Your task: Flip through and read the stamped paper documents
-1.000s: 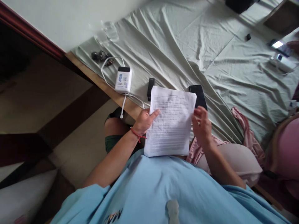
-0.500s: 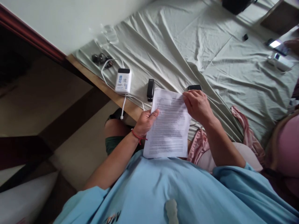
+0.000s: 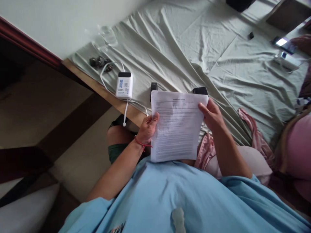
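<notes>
A sheaf of printed white paper (image 3: 177,126) is held up in front of my chest, text facing me. My left hand (image 3: 147,128) grips its left edge, thumb on the page; a red string circles that wrist. My right hand (image 3: 212,115) holds the upper right edge, thumb on the front. Behind the top of the paper a black phone (image 3: 200,90) and a small black device (image 3: 153,86) lie on the bed, both partly hidden.
The bed with a pale green sheet (image 3: 194,48) stretches ahead. A white power bank (image 3: 124,85) with a white cable lies near its wooden edge. Pink cloth (image 3: 252,136) lies at the right. A lit phone (image 3: 282,43) rests far right. Another person in pink (image 3: 297,152) sits at the right.
My right hand went from beside the paper to its top edge, then settled on the upper right edge. The top sheet now lies flat and squared.
</notes>
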`<action>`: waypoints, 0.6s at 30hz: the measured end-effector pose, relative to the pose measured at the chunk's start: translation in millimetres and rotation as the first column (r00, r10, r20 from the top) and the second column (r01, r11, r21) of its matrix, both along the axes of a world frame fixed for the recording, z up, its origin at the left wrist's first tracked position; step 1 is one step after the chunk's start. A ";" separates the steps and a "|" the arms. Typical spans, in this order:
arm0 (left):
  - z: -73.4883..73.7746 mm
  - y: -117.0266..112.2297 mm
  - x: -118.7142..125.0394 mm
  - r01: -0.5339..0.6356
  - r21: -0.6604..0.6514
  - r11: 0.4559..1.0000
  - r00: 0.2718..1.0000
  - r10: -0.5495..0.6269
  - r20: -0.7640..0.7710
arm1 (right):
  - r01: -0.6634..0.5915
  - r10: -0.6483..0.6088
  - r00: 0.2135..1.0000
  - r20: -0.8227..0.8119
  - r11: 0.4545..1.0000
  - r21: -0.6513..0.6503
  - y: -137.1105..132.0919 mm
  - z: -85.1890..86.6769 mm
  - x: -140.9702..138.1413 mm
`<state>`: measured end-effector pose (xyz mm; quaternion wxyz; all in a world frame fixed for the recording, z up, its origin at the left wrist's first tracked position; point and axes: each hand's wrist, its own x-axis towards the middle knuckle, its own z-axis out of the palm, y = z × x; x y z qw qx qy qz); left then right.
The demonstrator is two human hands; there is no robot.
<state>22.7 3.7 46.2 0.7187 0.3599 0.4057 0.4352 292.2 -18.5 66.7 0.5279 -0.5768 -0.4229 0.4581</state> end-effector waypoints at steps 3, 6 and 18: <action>-2.9 -0.2 2.1 -0.051 -0.033 0.998 0.998 0.053 0.041 | -0.021 -0.046 0.957 -0.287 0.974 -0.226 -19.7 -20.1 -16.3; 0.6 3.1 2.0 -0.019 -0.057 0.998 0.997 0.023 0.075 | -0.023 -0.120 0.917 -0.379 0.935 -0.353 -35.8 -32.3 -30.2; 35.7 60.1 4.7 0.110 0.090 0.990 0.977 -0.124 0.172 | -0.064 -0.157 0.874 -0.461 0.902 -0.427 -41.3 -31.4 -37.8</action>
